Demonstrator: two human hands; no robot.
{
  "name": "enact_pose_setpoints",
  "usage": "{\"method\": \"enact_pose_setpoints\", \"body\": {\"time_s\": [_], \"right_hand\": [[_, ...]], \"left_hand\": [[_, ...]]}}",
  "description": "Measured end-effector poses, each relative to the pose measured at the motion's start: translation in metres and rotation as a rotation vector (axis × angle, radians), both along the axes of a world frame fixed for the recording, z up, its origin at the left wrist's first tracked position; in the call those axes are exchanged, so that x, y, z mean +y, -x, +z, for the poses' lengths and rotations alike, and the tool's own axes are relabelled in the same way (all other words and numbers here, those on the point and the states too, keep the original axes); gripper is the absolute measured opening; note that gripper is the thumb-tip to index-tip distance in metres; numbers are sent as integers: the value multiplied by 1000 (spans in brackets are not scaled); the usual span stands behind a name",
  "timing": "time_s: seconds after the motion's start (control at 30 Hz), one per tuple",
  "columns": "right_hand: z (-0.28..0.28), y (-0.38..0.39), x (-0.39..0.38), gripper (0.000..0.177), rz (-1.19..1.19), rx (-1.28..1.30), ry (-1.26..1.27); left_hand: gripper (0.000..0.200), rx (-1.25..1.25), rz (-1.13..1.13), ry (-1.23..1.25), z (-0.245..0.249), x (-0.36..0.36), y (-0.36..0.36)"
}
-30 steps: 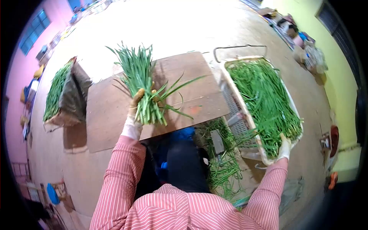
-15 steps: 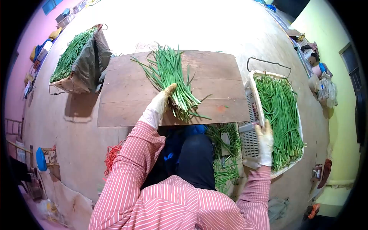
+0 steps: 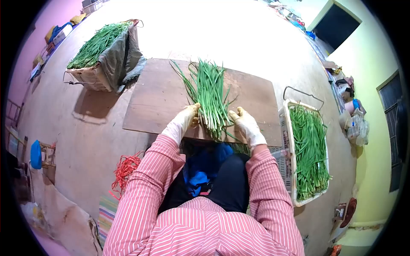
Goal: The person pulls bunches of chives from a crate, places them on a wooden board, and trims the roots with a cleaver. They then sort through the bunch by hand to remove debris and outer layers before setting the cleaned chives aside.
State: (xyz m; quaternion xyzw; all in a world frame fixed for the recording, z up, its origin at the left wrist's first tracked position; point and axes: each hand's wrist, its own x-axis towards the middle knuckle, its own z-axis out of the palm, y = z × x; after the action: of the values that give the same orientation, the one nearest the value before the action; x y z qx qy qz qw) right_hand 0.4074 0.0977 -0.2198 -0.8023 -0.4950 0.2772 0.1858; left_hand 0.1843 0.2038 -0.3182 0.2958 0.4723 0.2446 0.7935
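A bunch of long green stalks [image 3: 210, 94] lies on the wooden board [image 3: 149, 94], its pale cut ends toward me and its leafy tips pointing away. My left hand [image 3: 186, 119], in a pale glove, is at the bunch's left side near the cut ends, thumb on top and fingers partly hidden. On the right side of the cut ends is my gloved right hand [image 3: 247, 123], its thumb and fingers apart, nothing held in it. A few loose stalks stick out between the bunch and this hand.
A white crate [image 3: 292, 164] full of green stalks stands right of the board. Another filled crate [image 3: 89, 79], partly draped in grey cloth, sits at the back left. Red ties [image 3: 127, 170] lie on the floor at left, near a stool with a blue seat [image 3: 36, 154].
My right hand has left the right crate's edge and come over the board beside the bunch. The bunch now points straighter away from me. The whole view has shifted.
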Motion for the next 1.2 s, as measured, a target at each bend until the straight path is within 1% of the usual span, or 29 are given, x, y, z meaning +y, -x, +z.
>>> {"method": "enact_pose_setpoints", "body": {"time_s": [0.03,0.07,0.1,0.13,0.2,0.27,0.3,0.37,0.4,0.43,0.47,0.5,0.53,0.57,0.63,0.67,0.7,0.77,0.8,0.83,0.9,0.93,0.97,1.0,1.03,1.07,1.13,1.17,1.2], "right_hand": [[-2,6,10,83,-10,-3,52],[-9,8,19,87,-21,-35,78],[-8,14,27,89,-36,-37,97],[-7,16,32,86,-64,-13,123],[1,19,43,82,-88,4,144],[-2,12,59,85,-84,13,222],[-11,6,70,85,-76,9,223],[-55,-19,103,93,-102,107,164],[-70,-20,119,97,-116,199,136],[-81,-31,129,97,-110,204,140],[-39,-12,127,94,-100,129,182],[-16,1,129,91,-92,55,224],[-28,1,137,95,-100,1,178],[-30,3,144,95,-101,8,179],[-21,13,151,99,-57,224,225],[17,31,138,101,-19,352,232],[-16,34,143,100,-79,432,118],[-48,22,155,92,-15,506,145],[-37,29,146,78,-55,920,162],[-27,35,135,59,-91,1195,111],[3,37,121,46,-77,1194,81],[3,34,121,46,-76,1195,77],[5,31,121,43,-7,1156,14],[9,29,119,40,60,1115,-53],[13,27,115,40,57,1111,-67],[25,29,108,39,80,1079,-210],[41,29,98,38,154,967,-440],[54,31,92,38,153,964,-447],[74,36,83,39,183,942,-553]], "left_hand": [[25,-30,-32,28,-9,6,3],[28,133,17,-11,9,0,1],[50,216,-2,-85,-16,13,3],[52,187,-8,-69,-41,26,2],[55,151,-8,-58,-33,33,2],[61,318,-50,-155,-25,35,1],[61,315,-41,-153,-27,37,-3],[66,494,51,-256,-31,46,-11],[70,579,34,-273,-25,51,-13],[71,621,71,-301,-35,58,-20],[71,723,53,-370,-21,55,-24],[71,826,33,-440,3,50,-27],[82,777,0,-407,16,49,-28],[82,784,-4,-408,21,49,-32],[90,615,52,-334,23,48,-40],[77,578,73,-336,4,55,-46],[77,580,65,-339,0,54,-49],[58,-119,18,-189,-5,50,-50],[43,-64,27,-178,4,47,-50],[49,-133,-9,-223,13,41,-48],[54,-23,-26,-437,35,32,-51],[66,336,-57,-642,35,32,-56],[79,259,32,-709,38,26,-62],[83,157,102,-787,41,21,-68],[89,50,170,-864,45,17,-73],[89,42,163,-876,58,14,-76],[98,-215,170,-963,88,6,-76],[98,-219,165,-968,101,3,-75],[103,-179,166,-1171,115,3,-74]]}}
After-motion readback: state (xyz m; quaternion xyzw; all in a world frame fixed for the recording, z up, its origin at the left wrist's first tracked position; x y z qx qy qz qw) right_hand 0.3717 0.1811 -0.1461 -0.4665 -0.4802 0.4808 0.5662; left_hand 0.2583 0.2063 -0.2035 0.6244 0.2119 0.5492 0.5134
